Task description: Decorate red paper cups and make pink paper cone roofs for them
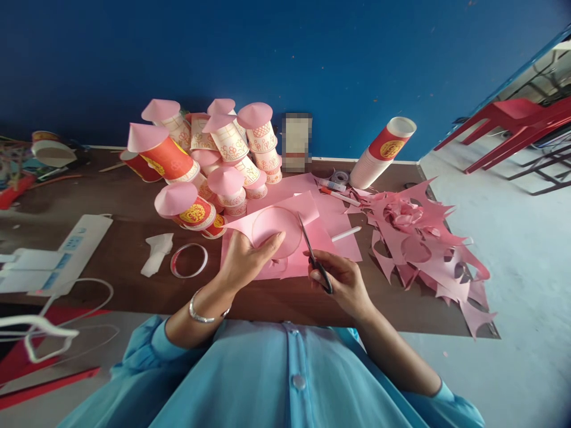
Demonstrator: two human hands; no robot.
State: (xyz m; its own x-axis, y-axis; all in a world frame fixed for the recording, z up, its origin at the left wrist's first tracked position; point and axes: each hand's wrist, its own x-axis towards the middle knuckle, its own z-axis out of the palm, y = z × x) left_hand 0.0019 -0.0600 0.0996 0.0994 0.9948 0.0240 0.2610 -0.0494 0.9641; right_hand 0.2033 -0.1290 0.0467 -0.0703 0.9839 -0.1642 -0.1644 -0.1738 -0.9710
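Note:
My left hand (247,257) grips a sheet of pink paper (279,223), thumb on top, with a circle outline drawn on it. My right hand (341,279) is closed round the dark handles of a pair of scissors (319,267). The scissor blades point up and away, at the right side of the drawn circle. Below the held sheet lie more pink paper sheets (345,238) on the brown table. Whether the blades are apart is hard to make out.
Several paper cups with pink cone tops (227,181) stand at the back left. A stack of cups (383,151) leans at the back right. Pink paper scraps (428,238) pile on the right. A tape roll (189,260), white power strip (74,252) and marker (341,196) lie about.

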